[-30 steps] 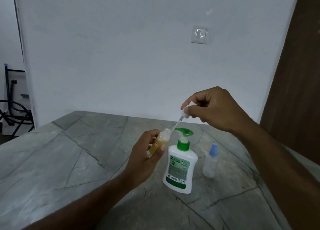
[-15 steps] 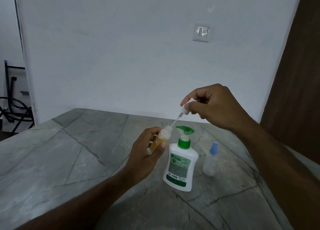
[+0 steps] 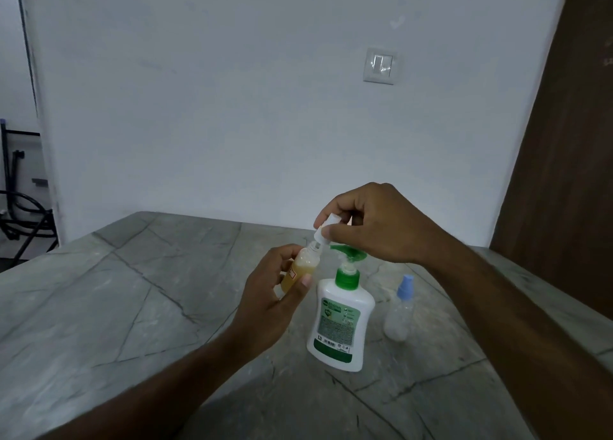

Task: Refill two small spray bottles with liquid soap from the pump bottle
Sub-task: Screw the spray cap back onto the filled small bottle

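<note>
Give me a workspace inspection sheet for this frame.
Surface: grey veined stone table, bare parts look dry.
Job's things: pump bottle upright; capped spray bottle upright beside it; amber-filled spray bottle held tilted.
Clutter: nothing seen.
Grippers: left hand grips the amber-filled bottle; right hand holds the white spray cap at its neck.
Cables: nothing seen on the table.
Surroundings: wall switch, wooden door, black metal frame.

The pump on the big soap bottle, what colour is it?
Green pump, on a white soap bottle; head view.
</note>
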